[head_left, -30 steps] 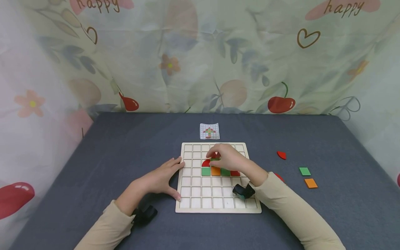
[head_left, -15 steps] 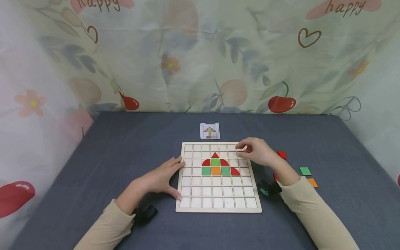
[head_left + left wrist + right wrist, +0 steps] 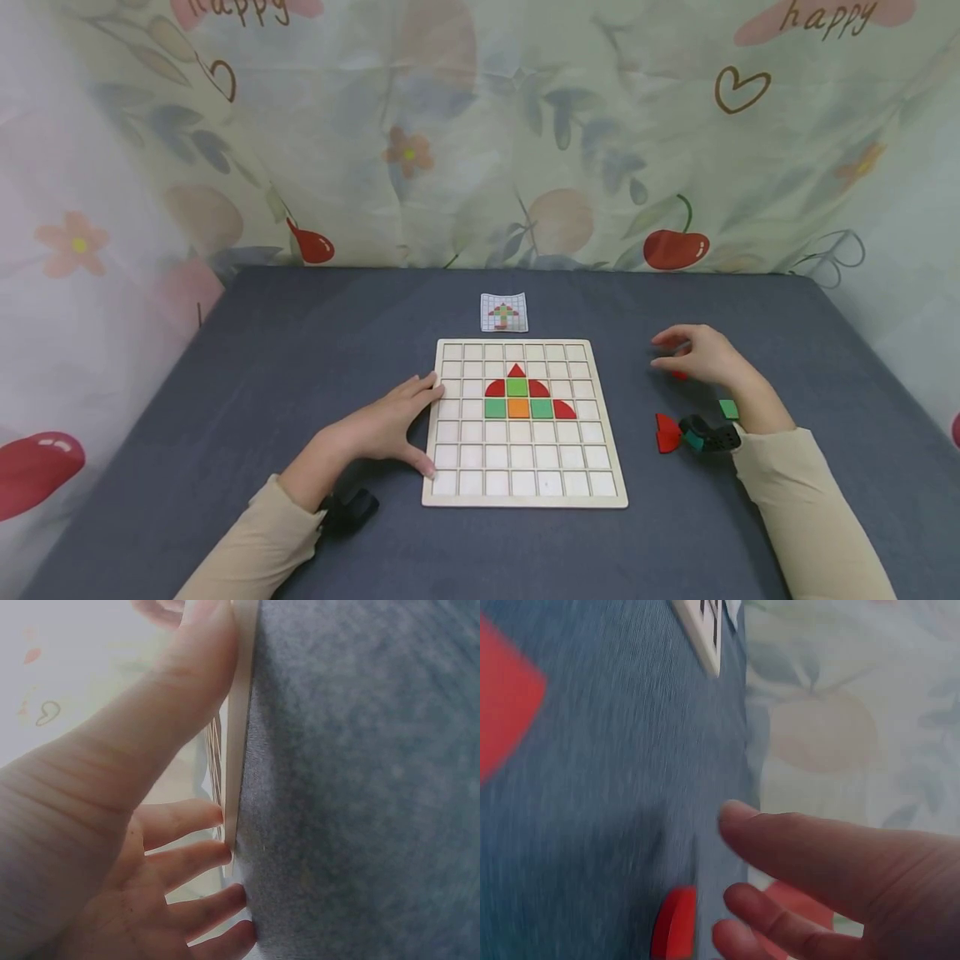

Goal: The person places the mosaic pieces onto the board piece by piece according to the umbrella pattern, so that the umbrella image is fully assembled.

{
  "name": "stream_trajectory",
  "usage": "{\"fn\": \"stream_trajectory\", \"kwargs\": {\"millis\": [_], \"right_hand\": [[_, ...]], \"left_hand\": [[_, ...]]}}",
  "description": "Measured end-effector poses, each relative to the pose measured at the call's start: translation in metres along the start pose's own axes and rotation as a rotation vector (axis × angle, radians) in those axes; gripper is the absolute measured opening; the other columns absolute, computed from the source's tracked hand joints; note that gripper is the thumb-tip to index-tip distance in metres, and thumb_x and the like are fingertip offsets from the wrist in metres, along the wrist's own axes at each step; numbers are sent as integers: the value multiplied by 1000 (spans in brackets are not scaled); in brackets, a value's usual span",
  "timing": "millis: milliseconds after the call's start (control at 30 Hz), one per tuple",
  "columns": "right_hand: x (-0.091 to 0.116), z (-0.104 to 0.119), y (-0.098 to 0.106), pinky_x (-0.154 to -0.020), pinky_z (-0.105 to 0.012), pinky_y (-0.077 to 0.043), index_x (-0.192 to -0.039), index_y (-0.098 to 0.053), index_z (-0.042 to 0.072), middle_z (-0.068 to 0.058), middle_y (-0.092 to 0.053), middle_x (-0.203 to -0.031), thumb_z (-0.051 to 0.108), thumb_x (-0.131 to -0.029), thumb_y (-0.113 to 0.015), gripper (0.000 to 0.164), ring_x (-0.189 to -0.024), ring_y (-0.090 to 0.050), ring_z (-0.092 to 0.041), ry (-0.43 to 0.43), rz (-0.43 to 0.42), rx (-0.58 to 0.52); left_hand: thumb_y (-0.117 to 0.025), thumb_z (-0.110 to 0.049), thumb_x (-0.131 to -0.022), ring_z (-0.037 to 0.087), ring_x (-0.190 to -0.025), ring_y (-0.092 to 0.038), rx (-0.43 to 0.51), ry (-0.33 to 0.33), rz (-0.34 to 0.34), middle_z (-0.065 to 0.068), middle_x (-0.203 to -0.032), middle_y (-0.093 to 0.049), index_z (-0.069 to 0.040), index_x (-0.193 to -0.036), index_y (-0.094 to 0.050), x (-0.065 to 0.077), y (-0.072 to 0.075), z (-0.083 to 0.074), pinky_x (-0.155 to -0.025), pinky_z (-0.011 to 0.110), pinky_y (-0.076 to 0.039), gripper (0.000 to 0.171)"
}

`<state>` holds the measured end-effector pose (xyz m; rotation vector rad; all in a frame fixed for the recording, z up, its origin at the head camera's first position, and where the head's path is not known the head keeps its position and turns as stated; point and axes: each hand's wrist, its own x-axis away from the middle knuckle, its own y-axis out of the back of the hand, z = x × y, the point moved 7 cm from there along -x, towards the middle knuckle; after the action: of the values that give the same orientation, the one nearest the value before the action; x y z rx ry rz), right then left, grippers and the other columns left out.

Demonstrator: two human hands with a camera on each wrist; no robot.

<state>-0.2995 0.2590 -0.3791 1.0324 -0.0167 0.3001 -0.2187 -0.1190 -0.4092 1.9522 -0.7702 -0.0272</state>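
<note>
My left hand rests along the left edge of a pale wooden grid board, its thumb and straight fingertips touching the rim. On the board sit a red triangle, an orange square, several green squares and several red rounded pieces. Off to the right, my right hand hovers over a red quarter-round tile, mostly hidden beneath it in the head view. In the right wrist view, that red tile lies on the cloth below the apart thumb and fingers, which hold nothing.
A small pattern card lies behind the board. Red pieces lie by the right wrist's black camera. A green square shows partly beside the right forearm. Dark cloth covers the table; a patterned curtain hangs behind.
My right hand has left the board and moved right to above the red tile, uncovering the pieces on the grid. The loose orange square is now hidden by the arm. The left hand stays put.
</note>
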Motion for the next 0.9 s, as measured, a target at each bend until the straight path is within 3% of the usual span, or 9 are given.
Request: {"fn": "stream_trajectory", "kwargs": {"millis": [167, 400, 700, 900], "right_hand": [[3, -16, 1, -73, -35, -49, -113, -60, -6, -26, -61, -109, 22, -82, -71, 43, -93, -59, -31, -34, 40, -13], [6, -24, -2, -64, -26, -43, -105, -62, -4, -11, -61, -89, 16, -81, -71, 33, -74, -52, -13, -59, 52, -47], [8, -22, -2, -62, -27, -41, -102, -63, -3, -8, -60, -83, 15, -82, -69, 28, -71, -49, -13, -60, 18, -26], [11, -16, -2, -62, -27, -42, -103, -63, -4, -14, -62, -88, 19, -83, -68, 31, -75, -53, -16, -62, -19, -9]], "left_hand": [[-83, -43, -64, 40, -144, -10, 5, -10, -1, 17, -157, -14, -2, -147, -25, -1, 1, -1, -113, 53, -23, 109], [-83, -44, -64, 39, -145, -9, 11, 1, 4, 16, -157, -13, -2, -147, -24, 0, 1, -2, -113, 53, -22, 110], [-83, -42, -64, 41, -144, -10, 14, -9, -3, 17, -157, -13, -1, -147, -25, 1, 2, -3, -112, 54, -23, 109], [-83, -42, -65, 41, -144, -10, 17, -12, -2, 17, -157, -13, -1, -147, -24, 1, 1, -2, -113, 54, -22, 109]]}}
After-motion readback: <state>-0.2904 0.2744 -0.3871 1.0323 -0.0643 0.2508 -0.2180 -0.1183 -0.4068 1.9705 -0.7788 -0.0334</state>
